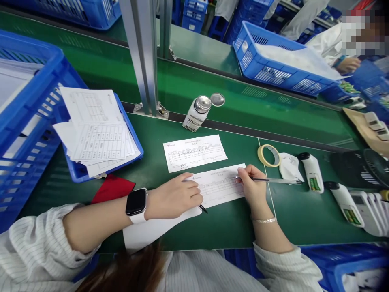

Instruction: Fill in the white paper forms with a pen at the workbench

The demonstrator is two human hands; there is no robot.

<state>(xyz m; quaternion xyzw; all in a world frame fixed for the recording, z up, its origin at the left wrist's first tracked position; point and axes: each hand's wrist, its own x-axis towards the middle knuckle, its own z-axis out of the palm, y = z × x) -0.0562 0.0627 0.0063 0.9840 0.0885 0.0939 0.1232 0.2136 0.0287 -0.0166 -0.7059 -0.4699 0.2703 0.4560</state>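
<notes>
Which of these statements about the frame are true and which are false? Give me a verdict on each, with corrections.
1. The right hand holds a pen. True.
2. The left hand grips the bottle. False: it rests at the left end of the form that the right hand also touches.
3. The bottle's lid is flipped open. True.
4. The roll of tape lies left of the bottle in the picture. False: it lies to the right.
5. A watch is on the left wrist. True.
</notes>
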